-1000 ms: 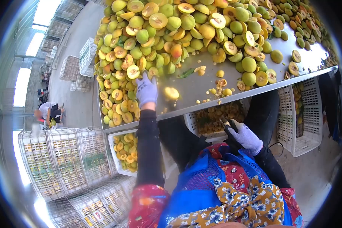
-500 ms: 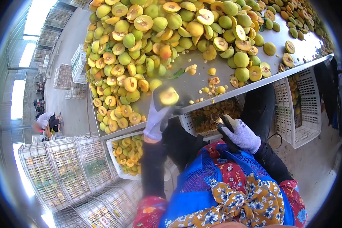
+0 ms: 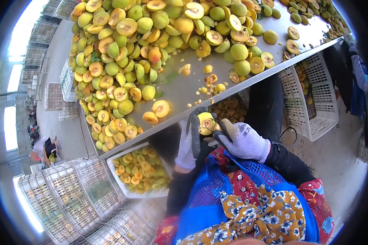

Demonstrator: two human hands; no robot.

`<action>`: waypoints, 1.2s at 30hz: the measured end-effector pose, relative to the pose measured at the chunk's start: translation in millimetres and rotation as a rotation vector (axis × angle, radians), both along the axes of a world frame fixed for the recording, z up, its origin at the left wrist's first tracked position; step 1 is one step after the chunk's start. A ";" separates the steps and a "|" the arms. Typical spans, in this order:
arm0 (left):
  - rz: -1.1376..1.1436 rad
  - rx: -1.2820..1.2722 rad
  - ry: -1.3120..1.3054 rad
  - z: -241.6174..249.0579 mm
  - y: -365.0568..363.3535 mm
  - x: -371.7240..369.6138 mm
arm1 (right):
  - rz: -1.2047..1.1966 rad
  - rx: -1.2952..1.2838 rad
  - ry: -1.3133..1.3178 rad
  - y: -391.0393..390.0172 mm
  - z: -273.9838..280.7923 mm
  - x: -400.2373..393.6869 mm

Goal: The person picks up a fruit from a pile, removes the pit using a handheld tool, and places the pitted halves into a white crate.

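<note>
My left hand (image 3: 187,143), in a grey-white glove with dark fingers, is closed round a yellow-green peach half (image 3: 206,124) at the table's front edge. My right hand (image 3: 247,141), gloved alike, grips a small pitting tool (image 3: 217,128). Its thin curved metal end meets the cut face of the peach half; most of the handle is hidden in my fingers. Beyond my hands, a sloping metal table (image 3: 184,92) bears a big heap of halved peaches (image 3: 122,53). Two loose peach halves (image 3: 161,108) lie near its edge, left of my hands.
A white crate (image 3: 145,194) of yellow peach pieces stands below the table at left. Scraps (image 3: 229,109) fill a container beneath the edge. Another white crate (image 3: 315,98) stands right. Stacked crates (image 3: 69,196) are at lower left. A person (image 3: 45,149) bends far left; another's sleeve (image 3: 359,71) shows at right.
My left hand has drawn back from the table toward my right hand, bringing the peach half to the pitting tool. The camera view has shifted.
</note>
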State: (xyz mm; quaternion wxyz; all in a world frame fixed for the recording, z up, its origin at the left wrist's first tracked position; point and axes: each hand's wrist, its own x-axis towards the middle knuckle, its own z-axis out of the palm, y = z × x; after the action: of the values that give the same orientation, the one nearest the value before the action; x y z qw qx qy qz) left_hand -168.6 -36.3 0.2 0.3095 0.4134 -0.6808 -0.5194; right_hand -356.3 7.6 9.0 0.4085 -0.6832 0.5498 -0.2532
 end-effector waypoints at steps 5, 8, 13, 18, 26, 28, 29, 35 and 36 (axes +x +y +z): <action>-0.002 -0.048 -0.160 6.2 10.5 3.6 | 0.024 0.052 0.019 6.6 -2.9 1.9; 0.138 0.076 0.078 -11.4 12.5 -2.0 | -0.001 0.009 -0.015 11.2 -8.1 3.5; 0.278 0.404 0.351 -22.8 14.2 -9.1 | -0.041 0.028 -0.047 17.9 -14.8 7.3; 0.201 0.063 0.099 -6.5 18.3 -20.9 | -0.053 0.064 -0.102 21.5 -22.4 12.5; 0.355 0.289 0.482 -17.2 25.8 -35.9 | -0.164 0.050 -0.421 26.8 -39.7 27.9; 0.347 0.217 0.523 -25.3 28.1 -37.4 | -0.152 0.304 -0.737 24.5 -33.9 26.0; 0.333 0.182 0.541 -30.2 29.5 -38.0 | -0.122 0.572 -0.930 20.4 -15.8 16.7; 0.337 0.844 0.777 -18.8 12.6 -30.8 | -0.143 0.864 -1.009 19.3 -17.8 12.2; 0.339 0.760 0.651 -21.7 12.0 -29.4 | -0.132 0.865 -1.073 20.3 -19.1 13.2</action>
State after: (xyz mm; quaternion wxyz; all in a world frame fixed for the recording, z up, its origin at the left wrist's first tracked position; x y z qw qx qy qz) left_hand -198.0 -24.3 -21.5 0.4127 0.4181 -0.2367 -0.7738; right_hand -343.0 27.9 -10.1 0.8435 -0.2045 0.3637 -0.3382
